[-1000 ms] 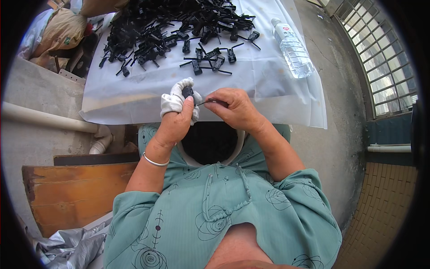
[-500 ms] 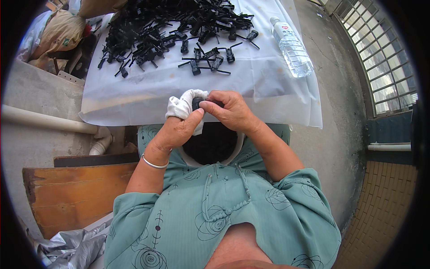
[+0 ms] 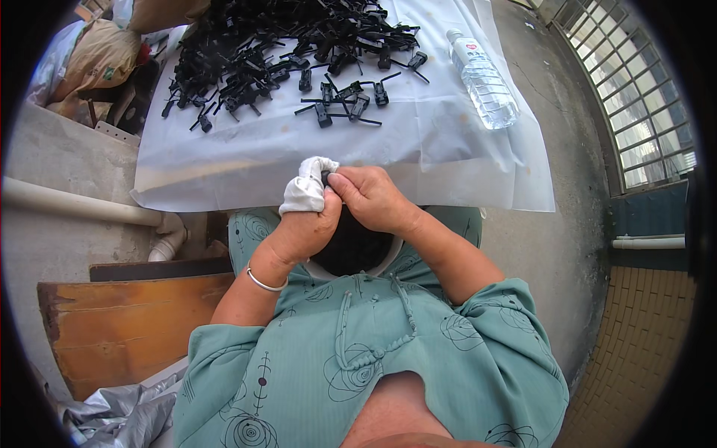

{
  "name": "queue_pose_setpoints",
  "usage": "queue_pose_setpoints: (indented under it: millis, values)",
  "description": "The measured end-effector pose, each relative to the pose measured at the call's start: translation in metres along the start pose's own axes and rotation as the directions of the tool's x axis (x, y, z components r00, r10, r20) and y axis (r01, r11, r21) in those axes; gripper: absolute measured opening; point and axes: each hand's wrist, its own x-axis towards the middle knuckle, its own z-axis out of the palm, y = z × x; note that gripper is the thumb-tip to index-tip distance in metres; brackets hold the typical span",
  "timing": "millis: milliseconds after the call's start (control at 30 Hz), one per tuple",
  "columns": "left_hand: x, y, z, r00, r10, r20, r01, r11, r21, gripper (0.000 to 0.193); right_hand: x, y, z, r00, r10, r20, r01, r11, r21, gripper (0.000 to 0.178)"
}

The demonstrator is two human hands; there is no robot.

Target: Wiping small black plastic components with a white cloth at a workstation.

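ok so from my remote seat I see the left hand [image 3: 305, 228], white cloth glove [image 3: 302, 195] over its fingers, and the right hand [image 3: 373, 198] both pinching one small black part [image 3: 326, 178], mostly hidden between them, near the sheeted table's [image 3: 224, 175] front edge, white-rimmed bucket [image 3: 393, 252] just below

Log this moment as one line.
left hand: white glove, holding black part; right hand: gripping same part; below: white-rimmed container; ahead: pile of black parts, water bottle
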Motion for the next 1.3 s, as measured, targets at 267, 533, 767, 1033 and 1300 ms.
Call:
queue_pose_setpoints:
  millis: [267,533,767,1033,1300]
  values:
    - [0.011,-0.018,-0.018,0.948,0.262,0.182,-0.312,0.876,0.367,0.034,0.031,0.016,-0.049,0.949,-0.175,-0.263,-0.064,0.708,-0.704,0.018]
    - [0.017,-0.026,-0.011,0.863,-0.4,0.309,0.433,0.269,-0.86,0.016,0.009,0.009,-0.026,0.95,-0.263,-0.167,0.187,0.911,-0.366,0.006]
    - [0.021,-0.013,-0.014,0.937,-0.096,0.336,0.348,0.163,-0.923,0.014,0.004,-0.01,-0.021,0.954,-0.281,-0.107,0.24,0.926,-0.292,0.007]
    - [0.019,-0.019,-0.019,0.853,-0.234,0.466,0.521,0.324,-0.79,0.015,0.005,-0.011,-0.026,0.908,-0.337,0.249,0.407,0.853,-0.327,0.013]
    - [0.018,-0.004,-0.007,0.935,-0.331,0.13,0.306,0.563,-0.768,0.015,-0.003,-0.006,-0.006,0.911,-0.383,-0.153,0.324,0.894,-0.309,0.028]
